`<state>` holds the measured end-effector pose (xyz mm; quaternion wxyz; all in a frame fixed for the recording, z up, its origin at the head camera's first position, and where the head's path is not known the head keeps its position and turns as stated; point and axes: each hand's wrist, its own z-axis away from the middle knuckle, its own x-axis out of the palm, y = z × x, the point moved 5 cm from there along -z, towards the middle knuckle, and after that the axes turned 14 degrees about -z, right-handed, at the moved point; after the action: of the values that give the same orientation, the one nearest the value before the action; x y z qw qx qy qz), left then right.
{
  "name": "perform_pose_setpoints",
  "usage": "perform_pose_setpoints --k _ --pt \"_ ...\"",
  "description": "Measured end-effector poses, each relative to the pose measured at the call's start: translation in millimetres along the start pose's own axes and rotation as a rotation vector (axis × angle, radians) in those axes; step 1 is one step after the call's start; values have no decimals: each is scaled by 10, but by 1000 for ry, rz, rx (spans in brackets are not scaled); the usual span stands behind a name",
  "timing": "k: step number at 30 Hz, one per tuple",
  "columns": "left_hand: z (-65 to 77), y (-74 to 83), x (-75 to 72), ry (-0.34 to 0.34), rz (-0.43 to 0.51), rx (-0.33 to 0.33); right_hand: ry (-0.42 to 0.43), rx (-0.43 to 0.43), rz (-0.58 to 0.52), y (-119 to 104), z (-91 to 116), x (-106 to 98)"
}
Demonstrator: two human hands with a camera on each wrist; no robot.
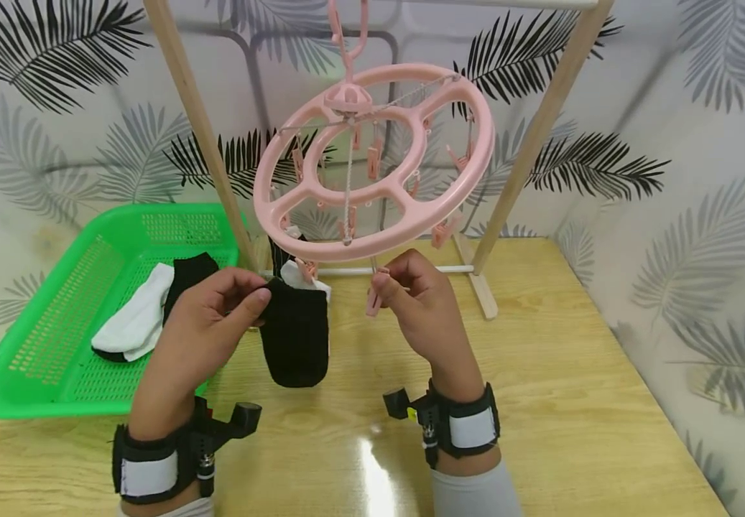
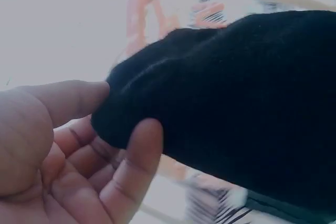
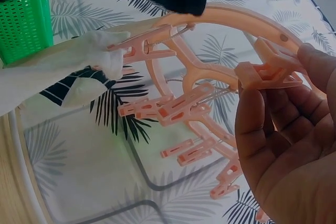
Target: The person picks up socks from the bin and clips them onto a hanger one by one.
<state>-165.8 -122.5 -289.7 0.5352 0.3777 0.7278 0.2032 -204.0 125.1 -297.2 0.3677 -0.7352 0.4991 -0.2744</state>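
My left hand (image 1: pixel 207 323) pinches the edge of a black sock (image 1: pixel 296 337) between thumb and fingers. The sock hangs down over the table, and the left wrist view shows its dark cloth (image 2: pixel 231 98) close up. To the right, my right hand (image 1: pixel 425 309) pinches a pink clothespin (image 1: pixel 377 294), which hangs from the near side of a round pink drying hanger (image 1: pixel 378 245). A gap separates sock and clothespin. In the right wrist view, another clothespin (image 3: pixel 147 45) grips a white sock (image 3: pixel 63 69) on the hanger.
A green plastic basket (image 1: pixel 42 411) stands at the left, with white (image 1: pixel 136 312) and black (image 1: pixel 190 276) socks inside. The hanger tilts, suspended within a wooden frame (image 1: pixel 534 147). Several empty clothespins dangle from its rings. A wood-grain table (image 1: pixel 560 373) lies below.
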Motion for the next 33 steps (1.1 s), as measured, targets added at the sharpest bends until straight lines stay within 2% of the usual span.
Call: perform_pose_setpoints --k 4,9,16,26,33 --pt "8 -8 219 -48 56 -15 2 -10 -10 -2 9 3" --pt "14 54 355 -60 82 -10 3 -16 -20 -20 0 11" --pt "-40 185 540 -89 -30 52 -2 -20 -11 -35 -38 28" --pt "-56 201 626 -73 -82 53 -6 -6 4 -9 -27 59" --pt "-63 210 676 -57 -28 68 -8 23 45 7 -26 86"
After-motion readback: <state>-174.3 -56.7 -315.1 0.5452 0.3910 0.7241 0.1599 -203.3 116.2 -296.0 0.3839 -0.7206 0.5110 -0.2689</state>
